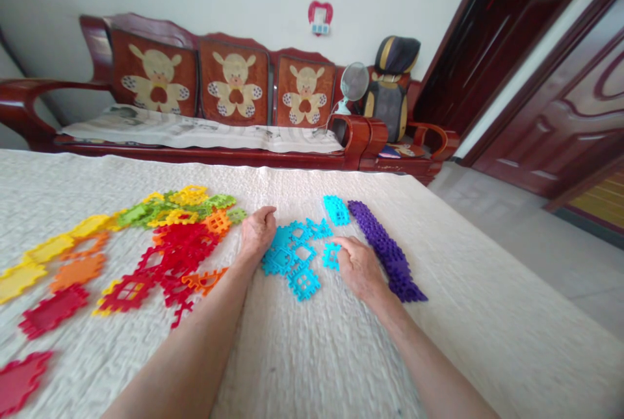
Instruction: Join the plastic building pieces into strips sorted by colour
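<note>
My right hand (359, 267) pinches the edge of a small light-blue interlocking building tile (331, 255) with square holes, low over the table. Left of that tile lies a loose cluster of light-blue tiles (283, 256), some solid and some with cut-out windows. My left hand (258, 232) is curled closed at the cluster's left edge; its fingertips are turned away, so anything inside is hidden. Beyond my right hand sits a short stack of light-blue tiles (336, 210). A long slanting row of purple tiles (385, 247) lies to its right.
Red tiles (188, 243) pile up left of my left arm, with green tiles (141, 212) behind. A line of yellow tiles (49, 249) and some orange tiles (78, 272) spread leftward. A quilted white cloth (312, 367) covers the table. Past its far edge stands a wooden sofa (195, 158).
</note>
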{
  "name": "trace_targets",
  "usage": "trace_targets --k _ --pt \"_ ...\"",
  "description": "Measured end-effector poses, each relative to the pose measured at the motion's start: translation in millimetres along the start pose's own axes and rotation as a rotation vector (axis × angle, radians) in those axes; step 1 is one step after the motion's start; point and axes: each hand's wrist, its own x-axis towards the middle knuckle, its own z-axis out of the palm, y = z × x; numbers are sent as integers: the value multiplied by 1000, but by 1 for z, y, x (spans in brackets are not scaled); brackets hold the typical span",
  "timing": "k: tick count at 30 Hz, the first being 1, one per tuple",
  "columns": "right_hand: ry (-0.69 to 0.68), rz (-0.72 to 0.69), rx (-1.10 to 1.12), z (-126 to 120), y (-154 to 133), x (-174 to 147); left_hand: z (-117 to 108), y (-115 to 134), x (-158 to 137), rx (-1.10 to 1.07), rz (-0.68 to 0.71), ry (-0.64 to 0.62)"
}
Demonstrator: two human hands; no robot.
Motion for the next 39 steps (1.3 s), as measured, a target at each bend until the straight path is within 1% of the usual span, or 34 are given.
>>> trace_targets --k 3,7,11,17,22,25,28,31,36,39 --pt "-27 3 -58 -3 0 1 1 -2 0 1 0 7" --pt "28 50 -240 -1 -6 -3 3 -3 1 4 4 12" --pt "-30 116 -354 1 -15 -9 3 -4 1 20 16 5" --pt "-83 146 -323 2 -20 -10 6 -7 3 18 24 5" --pt "-92 32 -254 4 -21 -11 7 -9 3 4 37 16" --pt "-95 78 -246 4 -22 -11 7 -10 3 -4 35 10" --pt "-151 119 -261 0 -23 -10 8 -10 3 -10 42 15" --pt "-206 109 -261 -5 -23 -9 7 -9 3 -11 36 16" --pt "-210 130 -217 -7 -21 -9 6 -6 3 -10 6 3" --pt "-217 94 -201 -8 -21 -10 7 -7 3 -13 14 8"
